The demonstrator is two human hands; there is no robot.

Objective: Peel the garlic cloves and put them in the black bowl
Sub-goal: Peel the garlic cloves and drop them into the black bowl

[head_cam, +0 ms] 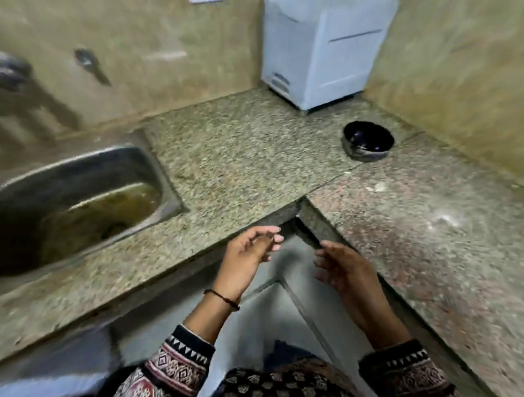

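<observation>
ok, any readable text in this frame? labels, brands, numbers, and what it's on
None legible; the frame is motion-blurred.
white appliance: only blurred lines and vents, no readable label.
black bowl: no print visible.
pale scrap on the wall at the top edge: cut off, unreadable.

- Your left sleeve (177,365), bottom of frame left of centre: dark block-printed fabric, cuff ends partway up the forearm.
- Cuff edge has a row of white triangles on black; below that a maroon band with pale diamond and floral motifs.
- Your right sleeve (402,368), bottom right: same print, with a white triangle row near the cuff; darker and a bit blurred.
- Thin dark thread bracelet (222,299) round your wrist, just below your left hand (249,249).
- Garment front (283,379), bottom centre: black with small pale repeating motifs; its detail is soft.
</observation>
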